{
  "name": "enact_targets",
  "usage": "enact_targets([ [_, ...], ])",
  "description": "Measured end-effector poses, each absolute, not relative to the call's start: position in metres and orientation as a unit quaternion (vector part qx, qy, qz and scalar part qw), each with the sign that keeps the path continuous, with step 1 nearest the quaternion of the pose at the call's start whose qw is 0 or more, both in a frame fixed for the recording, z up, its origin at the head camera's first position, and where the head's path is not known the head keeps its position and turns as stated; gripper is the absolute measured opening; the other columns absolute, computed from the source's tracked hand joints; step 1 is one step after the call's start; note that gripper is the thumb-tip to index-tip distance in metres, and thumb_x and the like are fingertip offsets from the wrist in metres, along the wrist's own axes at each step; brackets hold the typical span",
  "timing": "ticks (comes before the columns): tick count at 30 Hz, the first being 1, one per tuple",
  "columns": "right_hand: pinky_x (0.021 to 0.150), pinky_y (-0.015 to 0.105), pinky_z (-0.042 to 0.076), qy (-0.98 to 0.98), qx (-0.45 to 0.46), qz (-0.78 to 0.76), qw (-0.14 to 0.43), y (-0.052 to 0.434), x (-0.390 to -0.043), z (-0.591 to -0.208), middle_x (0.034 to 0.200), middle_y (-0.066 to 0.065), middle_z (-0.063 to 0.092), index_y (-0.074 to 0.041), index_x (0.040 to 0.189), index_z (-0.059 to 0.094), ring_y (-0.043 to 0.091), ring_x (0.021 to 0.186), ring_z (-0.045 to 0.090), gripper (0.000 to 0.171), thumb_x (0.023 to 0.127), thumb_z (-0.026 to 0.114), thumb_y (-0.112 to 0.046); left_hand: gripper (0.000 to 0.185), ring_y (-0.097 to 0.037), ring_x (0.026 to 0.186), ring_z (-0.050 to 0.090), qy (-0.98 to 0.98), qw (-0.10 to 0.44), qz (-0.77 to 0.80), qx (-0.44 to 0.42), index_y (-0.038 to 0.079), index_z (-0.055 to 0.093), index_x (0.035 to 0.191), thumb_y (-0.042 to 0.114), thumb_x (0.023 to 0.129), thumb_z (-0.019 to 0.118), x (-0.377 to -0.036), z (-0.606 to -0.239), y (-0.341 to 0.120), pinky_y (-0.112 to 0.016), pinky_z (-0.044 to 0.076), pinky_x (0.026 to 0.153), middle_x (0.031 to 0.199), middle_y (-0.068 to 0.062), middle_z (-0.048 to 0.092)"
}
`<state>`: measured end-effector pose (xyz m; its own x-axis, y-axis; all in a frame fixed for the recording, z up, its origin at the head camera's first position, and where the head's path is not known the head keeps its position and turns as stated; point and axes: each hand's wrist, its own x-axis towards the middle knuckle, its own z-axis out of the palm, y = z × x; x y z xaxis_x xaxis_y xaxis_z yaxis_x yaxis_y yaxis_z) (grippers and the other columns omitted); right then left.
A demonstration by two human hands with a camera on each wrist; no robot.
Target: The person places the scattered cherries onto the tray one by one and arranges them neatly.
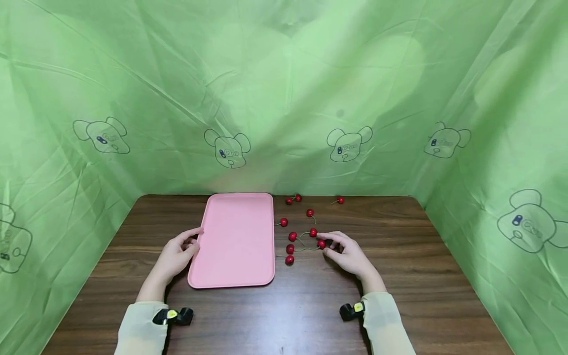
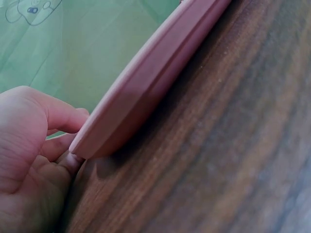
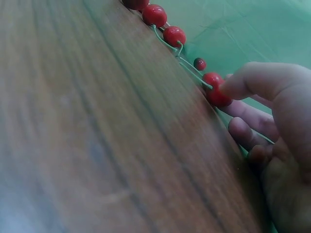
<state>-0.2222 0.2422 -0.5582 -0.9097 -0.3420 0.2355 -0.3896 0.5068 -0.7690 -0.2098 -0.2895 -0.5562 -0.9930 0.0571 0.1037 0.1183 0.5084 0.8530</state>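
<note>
My left hand is at the left edge of a pink rectangular tray, with the tray's rim between thumb and fingers in the left wrist view. The tray lies flat on the table. To its right, my right hand pinches a red cherry with a thin green stem, close over the wood. Another cherry is right at the index fingertip. In the right wrist view the thumb overlaps the pinched cherry, and its stem runs toward other cherries.
More cherries lie between tray and right hand, such as one beside the tray and one at the front. Toward the back lie a pair and a single cherry. Green cloth surrounds the brown wooden table.
</note>
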Motion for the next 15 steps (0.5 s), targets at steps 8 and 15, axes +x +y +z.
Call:
enact_targets([
  [8,0.081,0.033,0.052,-0.871,0.205,0.445,0.028,0.2411,-0.2236,-0.5601,0.126,0.0,0.075,-0.02,0.141,0.076,0.015,0.094,0.063,0.042,0.1,0.079,-0.009,0.044,-0.01,0.095,0.063,-0.87,0.023,-0.49,-0.045,0.001,0.063,0.151,0.003,0.107,0.065,-0.2087,-0.556,-0.2899,-0.021,0.053,0.076,0.121,-0.021,0.071],
  [15,0.088,0.038,0.052,-0.874,0.222,0.43,0.033,0.2416,-0.2225,-0.5589,0.135,-0.003,0.074,-0.021,0.138,0.077,0.015,0.101,0.064,0.037,0.102,0.077,-0.013,0.045,-0.011,0.1,0.064,-0.869,0.026,-0.491,-0.049,0.002,0.063,0.151,0.004,0.107,0.066,-0.2075,-0.5544,-0.2888,-0.021,0.053,0.078,0.13,-0.019,0.071],
])
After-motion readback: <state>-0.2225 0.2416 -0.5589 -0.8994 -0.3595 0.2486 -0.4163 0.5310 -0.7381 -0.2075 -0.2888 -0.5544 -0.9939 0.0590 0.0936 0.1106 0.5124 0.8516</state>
